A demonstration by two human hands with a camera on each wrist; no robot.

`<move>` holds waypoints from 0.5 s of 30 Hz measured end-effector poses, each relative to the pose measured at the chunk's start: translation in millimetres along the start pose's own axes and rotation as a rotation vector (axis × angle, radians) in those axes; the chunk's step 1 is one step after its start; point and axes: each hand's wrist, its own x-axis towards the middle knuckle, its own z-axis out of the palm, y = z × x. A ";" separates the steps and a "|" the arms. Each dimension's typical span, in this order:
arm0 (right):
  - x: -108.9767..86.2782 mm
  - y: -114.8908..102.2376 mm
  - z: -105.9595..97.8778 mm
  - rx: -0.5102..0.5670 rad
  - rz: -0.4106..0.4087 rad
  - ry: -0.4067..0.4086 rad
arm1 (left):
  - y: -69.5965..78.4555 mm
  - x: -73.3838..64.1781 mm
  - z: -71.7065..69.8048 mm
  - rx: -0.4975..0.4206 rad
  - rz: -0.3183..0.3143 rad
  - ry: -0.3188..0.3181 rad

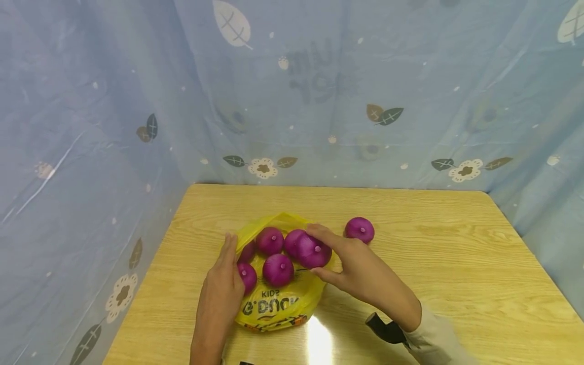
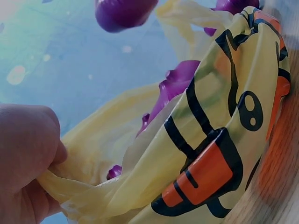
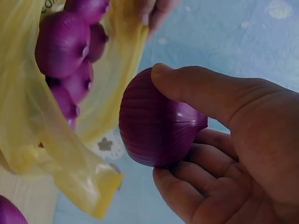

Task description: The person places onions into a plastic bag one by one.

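A yellow plastic bag (image 1: 292, 304) with printed letters stands on the table, its mouth facing up. Several purple onions (image 1: 279, 270) lie inside it. My left hand (image 1: 220, 291) is at the bag's left rim; in the left wrist view that hand (image 2: 28, 158) pinches the yellow edge between thumb and fingers. Over the right side of the mouth, my right hand (image 1: 360, 268) holds another onion (image 1: 315, 252). The right wrist view shows the thumb on one side of this onion (image 3: 159, 121) and the fingers on the other, beside the bag's rim.
One loose onion (image 1: 360, 230) sits on the wooden table (image 1: 456, 263), behind my right hand and right of the bag. A blue patterned curtain (image 1: 347, 91) hangs along the table's back and sides. A dark strap end (image 1: 385, 328) sticks out at my right wrist.
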 end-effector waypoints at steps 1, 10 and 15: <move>0.7 -0.1 1.7 -0.002 -0.001 -0.005 | 0.1 -0.1 -0.1 0.000 -0.002 -0.002; 6.5 6.1 27.8 -0.034 0.021 -0.062 | -0.8 -0.7 1.2 -0.006 -0.001 -0.004; 7.9 11.4 41.8 -0.074 0.071 -0.080 | -1.8 -1.2 1.0 -0.006 0.001 0.002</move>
